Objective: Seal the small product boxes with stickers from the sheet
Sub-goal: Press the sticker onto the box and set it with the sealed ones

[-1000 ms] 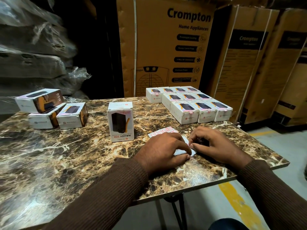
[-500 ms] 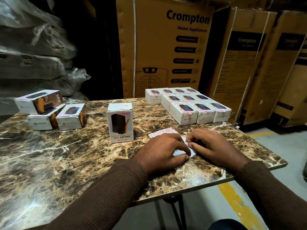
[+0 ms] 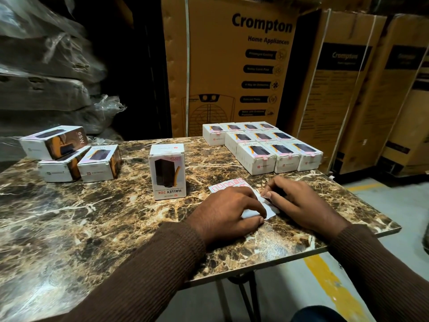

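right thumb [image 3: 267,194] slid further onto sticker sheet [image 3: 269,205]

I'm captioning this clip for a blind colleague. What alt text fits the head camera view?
Both hands work a sticker sheet on a marble-patterned table: the left hand holds it down, the right hand picks at it. One small box stands upright nearby, three boxes sit far left, and a block of boxes sits behind, before large Crompton cartons.

Left hand [image 3: 228,211] presses sticker sheet [image 3: 234,185] flat on marble table [image 3: 92,224] — right hand [image 3: 294,201] fingertips pick at sheet edge; upright box [image 3: 167,174] just beyond.
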`<state>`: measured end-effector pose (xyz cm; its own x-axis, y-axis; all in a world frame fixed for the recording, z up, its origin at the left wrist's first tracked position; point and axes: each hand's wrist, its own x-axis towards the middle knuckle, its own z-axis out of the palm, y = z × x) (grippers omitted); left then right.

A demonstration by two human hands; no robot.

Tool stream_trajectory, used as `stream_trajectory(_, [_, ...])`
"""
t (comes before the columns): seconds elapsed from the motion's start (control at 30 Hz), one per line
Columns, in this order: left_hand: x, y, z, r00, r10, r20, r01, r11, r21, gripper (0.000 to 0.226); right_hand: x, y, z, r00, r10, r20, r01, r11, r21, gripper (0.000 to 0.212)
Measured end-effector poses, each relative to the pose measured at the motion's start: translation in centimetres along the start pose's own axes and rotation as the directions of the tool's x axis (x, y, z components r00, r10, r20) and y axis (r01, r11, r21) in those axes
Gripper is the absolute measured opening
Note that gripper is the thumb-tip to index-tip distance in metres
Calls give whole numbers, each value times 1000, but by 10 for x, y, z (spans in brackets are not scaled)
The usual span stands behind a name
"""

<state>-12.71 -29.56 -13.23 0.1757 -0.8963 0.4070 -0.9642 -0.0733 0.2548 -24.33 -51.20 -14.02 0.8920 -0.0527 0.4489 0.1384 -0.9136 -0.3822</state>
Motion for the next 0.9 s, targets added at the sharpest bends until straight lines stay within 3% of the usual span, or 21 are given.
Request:
stream_trajectory(0.37, [-2,-1,-2,1000,26,-17,-25,1000,11,24,0,-4,-1,999,-39,7,40,998,-49,7])
stream_trajectory(0.63, [-3,-6,-3,995,5,-100,-11,998,-57,25,-1,-10,-2,999,-42,-25,40,997,-69,14])
stream_trajectory(0.9, [-19,-19,-26,973,75,-220,-76,997,6,19,7,-30,-10,969,5,-249,6,999,44,15])
